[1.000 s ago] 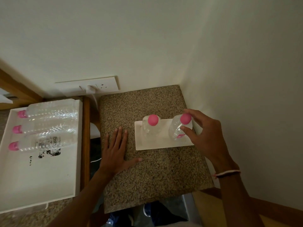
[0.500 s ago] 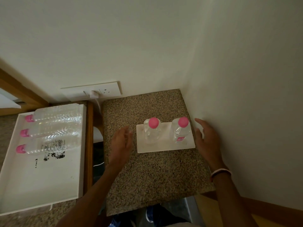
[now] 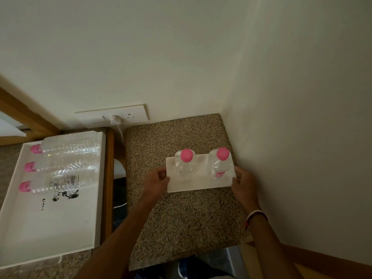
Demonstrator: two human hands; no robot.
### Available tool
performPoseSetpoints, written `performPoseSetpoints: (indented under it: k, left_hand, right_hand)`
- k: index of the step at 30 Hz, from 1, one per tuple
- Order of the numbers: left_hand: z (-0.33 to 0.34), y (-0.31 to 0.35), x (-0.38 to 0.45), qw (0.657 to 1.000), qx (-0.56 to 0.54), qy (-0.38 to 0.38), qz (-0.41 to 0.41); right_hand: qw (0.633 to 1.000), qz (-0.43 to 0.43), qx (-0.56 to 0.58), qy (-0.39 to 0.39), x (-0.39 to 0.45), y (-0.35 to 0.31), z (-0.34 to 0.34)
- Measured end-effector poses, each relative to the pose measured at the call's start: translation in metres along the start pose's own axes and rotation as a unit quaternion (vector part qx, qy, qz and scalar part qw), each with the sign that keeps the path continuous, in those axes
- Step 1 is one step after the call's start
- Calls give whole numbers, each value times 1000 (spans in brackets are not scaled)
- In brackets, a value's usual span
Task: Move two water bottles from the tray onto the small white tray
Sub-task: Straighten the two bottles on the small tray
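Two clear water bottles with pink caps stand upright on the small white tray (image 3: 201,183): one bottle (image 3: 184,166) at its left, the other (image 3: 219,165) at its right. The tray rests on a speckled granite ledge (image 3: 181,214). My left hand (image 3: 156,183) grips the tray's left edge and my right hand (image 3: 244,184) grips its right edge. Three more pink-capped bottles (image 3: 60,166) lie on their sides in the large white tray (image 3: 50,224) at the left.
Walls close in directly behind and to the right of the ledge. A wall socket (image 3: 120,116) with a plug sits behind. A wooden rail (image 3: 108,178) and a dark gap separate the ledge from the large tray.
My right hand let go of the right bottle, and my left hand lifted off the ledge. Both hands came in to the small tray's side edges and closed on them.
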State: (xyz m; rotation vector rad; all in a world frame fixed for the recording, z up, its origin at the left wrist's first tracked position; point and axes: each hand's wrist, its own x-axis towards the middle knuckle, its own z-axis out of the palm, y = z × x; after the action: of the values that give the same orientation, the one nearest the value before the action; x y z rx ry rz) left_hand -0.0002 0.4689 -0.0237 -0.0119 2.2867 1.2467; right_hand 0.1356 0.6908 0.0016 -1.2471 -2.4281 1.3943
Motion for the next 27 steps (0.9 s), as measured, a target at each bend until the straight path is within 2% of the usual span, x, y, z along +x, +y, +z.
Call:
performPoseSetpoints:
  k: [13, 27]
  left_hand:
    - [-23, -6, 7, 998, 21, 44, -27]
    - [-50, -18, 4, 994, 6, 94, -56]
  right_hand:
    - [998, -48, -47, -21, 11, -21, 17]
    - [992, -71, -42, -90, 22, -31, 41]
